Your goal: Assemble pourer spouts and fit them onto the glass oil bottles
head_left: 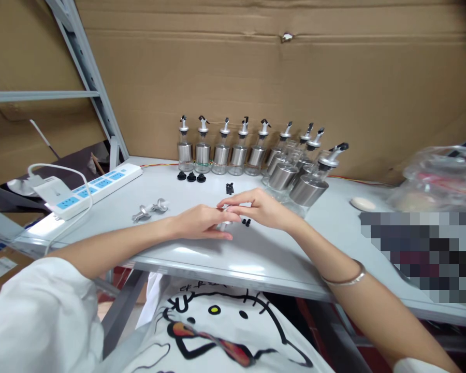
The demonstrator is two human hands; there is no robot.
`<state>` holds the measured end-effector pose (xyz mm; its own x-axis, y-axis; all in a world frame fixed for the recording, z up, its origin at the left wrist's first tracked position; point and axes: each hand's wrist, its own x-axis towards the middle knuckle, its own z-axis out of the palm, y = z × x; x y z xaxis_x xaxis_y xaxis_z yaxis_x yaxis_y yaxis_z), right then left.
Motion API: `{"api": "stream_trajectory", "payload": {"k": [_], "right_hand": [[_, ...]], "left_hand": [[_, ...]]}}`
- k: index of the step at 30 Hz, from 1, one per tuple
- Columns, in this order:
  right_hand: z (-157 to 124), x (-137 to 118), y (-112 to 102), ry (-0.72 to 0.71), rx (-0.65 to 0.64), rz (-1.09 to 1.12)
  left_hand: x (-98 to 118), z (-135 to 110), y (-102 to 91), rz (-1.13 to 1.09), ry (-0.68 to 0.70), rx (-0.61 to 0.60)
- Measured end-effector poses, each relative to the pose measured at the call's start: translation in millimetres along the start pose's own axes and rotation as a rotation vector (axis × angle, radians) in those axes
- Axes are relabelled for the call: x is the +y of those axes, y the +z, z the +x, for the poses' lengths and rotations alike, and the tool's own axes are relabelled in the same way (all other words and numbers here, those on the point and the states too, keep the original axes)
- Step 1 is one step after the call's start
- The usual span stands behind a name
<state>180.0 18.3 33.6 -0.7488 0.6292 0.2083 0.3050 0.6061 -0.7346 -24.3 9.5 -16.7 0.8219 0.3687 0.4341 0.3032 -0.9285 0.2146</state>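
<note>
At the frame's centre, the left hand (202,221) was clamped on a small pale fitting (226,226), its long axis too hidden to tell, while the right hand (263,208), equally near, reached over it from the right, grip unclear.

Caps (191,177) before bottles (221,155) on table (256,254)
</note>
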Motion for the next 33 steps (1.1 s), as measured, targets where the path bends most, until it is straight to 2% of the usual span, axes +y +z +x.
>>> {"api": "stream_trajectory", "payload": {"k": [3,6,8,11,15,20,33], "right_hand": [[0.0,-3.2,-1.7,0.012,0.006,-0.035],[-0.4,-0.8,-10.0,-0.009,0.032,-0.17],[-0.9,5.7,-17.4,0.01,0.034,-0.321],[-1.8,17.5,-25.7,0.133,-0.057,-0.48],[-2.5,22.4,-26.4,0.214,-0.158,-0.514],[-3.2,15.3,-23.2,0.195,-0.154,-0.528],[0.9,26.0,-16.8,0.203,-0.126,-0.568]], "left_hand": [[3.6,1.6,4.1,0.084,0.056,0.072],[5.2,2.4,5.2,0.132,0.092,0.084],[5.4,2.4,5.1,0.127,0.07,0.054],[5.5,2.1,4.8,0.067,-0.038,0.004],[6.0,1.7,4.5,0.017,-0.082,-0.027],[7.7,0.7,3.8,0.026,-0.011,0.003],[8.2,1.7,5.4,-0.001,-0.041,-0.017]]}}
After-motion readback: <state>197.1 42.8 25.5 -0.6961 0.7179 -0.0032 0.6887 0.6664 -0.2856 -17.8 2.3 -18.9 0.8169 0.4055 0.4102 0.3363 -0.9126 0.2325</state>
